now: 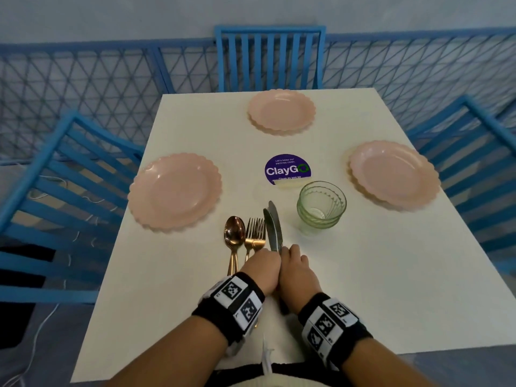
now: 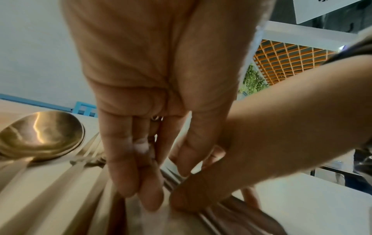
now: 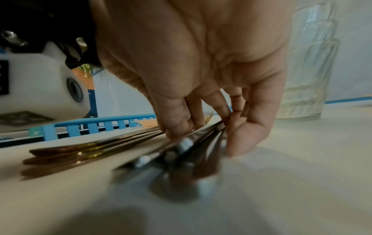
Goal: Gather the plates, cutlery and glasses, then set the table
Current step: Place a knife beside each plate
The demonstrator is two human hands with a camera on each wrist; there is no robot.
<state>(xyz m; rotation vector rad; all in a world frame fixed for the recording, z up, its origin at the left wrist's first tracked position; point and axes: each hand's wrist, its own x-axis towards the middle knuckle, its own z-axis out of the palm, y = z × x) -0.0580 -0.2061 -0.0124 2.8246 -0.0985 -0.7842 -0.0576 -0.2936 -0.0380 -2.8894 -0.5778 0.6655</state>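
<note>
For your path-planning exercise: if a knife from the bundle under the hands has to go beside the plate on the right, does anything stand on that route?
Yes. The stacked green glasses stand on the table between the knives and the right plate, just right of the blades. Carrying a knife nearer the table's front edge would probably avoid them.

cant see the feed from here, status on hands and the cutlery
Both hands on knives: left hand, right hand pinching the handles. Spoons, forks untouched. Stacked glasses close on the right.
</note>
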